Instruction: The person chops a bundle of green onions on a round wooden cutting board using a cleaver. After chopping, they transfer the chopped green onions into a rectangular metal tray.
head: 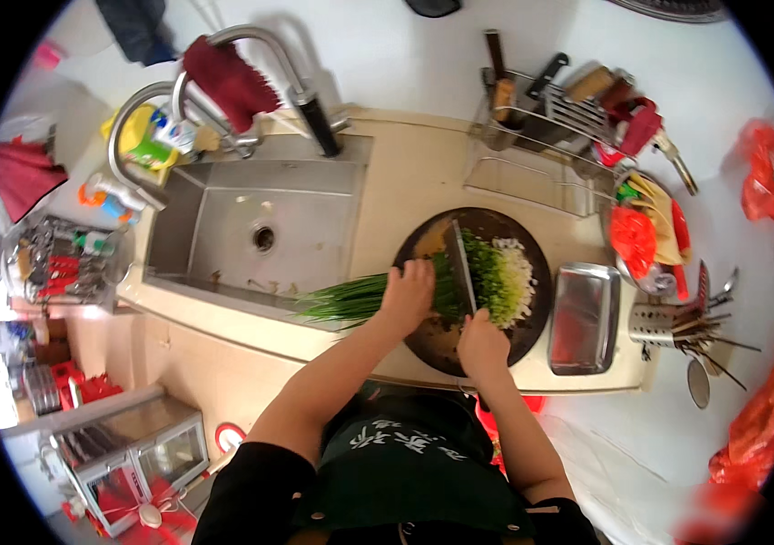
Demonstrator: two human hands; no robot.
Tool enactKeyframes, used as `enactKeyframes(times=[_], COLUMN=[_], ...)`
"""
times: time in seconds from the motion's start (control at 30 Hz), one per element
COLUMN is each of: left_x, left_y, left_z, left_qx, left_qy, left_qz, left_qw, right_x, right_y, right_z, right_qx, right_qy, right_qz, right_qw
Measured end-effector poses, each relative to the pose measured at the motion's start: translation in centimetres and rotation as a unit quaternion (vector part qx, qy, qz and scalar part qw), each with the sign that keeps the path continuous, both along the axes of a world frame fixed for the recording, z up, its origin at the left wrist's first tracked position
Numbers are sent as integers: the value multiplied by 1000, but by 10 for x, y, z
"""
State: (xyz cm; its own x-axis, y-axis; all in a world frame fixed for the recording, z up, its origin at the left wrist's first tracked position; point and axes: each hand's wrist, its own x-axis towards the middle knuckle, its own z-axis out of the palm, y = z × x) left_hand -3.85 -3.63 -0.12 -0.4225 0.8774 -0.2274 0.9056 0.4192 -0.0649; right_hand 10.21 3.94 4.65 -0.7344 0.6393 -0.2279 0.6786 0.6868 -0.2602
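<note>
On a round dark chopping board [421, 340] lies a bunch of green onions [353, 300], its long tips reaching left over the sink's edge. My left hand [411, 294] presses on the bunch, fingers near the blade. In my right hand [484, 344] is the handle of a cleaver [459, 262], whose blade stands on edge across the greens. To the right of the blade, chopped green onion [496, 283] is heaped, green near the knife and white farther out. My fingers hide part of the handle and of the bunch.
Left of the board is a steel sink [278, 204] with a tall faucet [319, 116] and a red cloth [230, 82]. A rectangular metal tray [584, 320] sits at the right. Behind stands a wire knife rack [536, 136]; a perforated utensil holder [656, 324] is at far right.
</note>
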Motion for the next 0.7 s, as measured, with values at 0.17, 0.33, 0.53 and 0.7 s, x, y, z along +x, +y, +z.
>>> enactKeyframes(times=[0.17, 0.33, 0.53, 0.7], left_x=[-3, -3, -4, -3], left_y=[-6, -2, 0, 1], left_z=[-8, 0, 1, 3], left_qx=[27, 25, 16, -5], left_qy=[29, -12, -21, -16], left_qz=[-20, 2, 6, 2], left_qw=[999, 1000, 1000, 1000], right_x=[-21, 1, 18, 14], right_y=[6, 20, 3, -19], right_z=[-20, -1, 29, 11], right_qx=[-12, 21, 3, 2], right_qy=[16, 95, 51, -2], right_qz=[-23, -16, -17, -57], right_qw=[1000, 995, 999, 998])
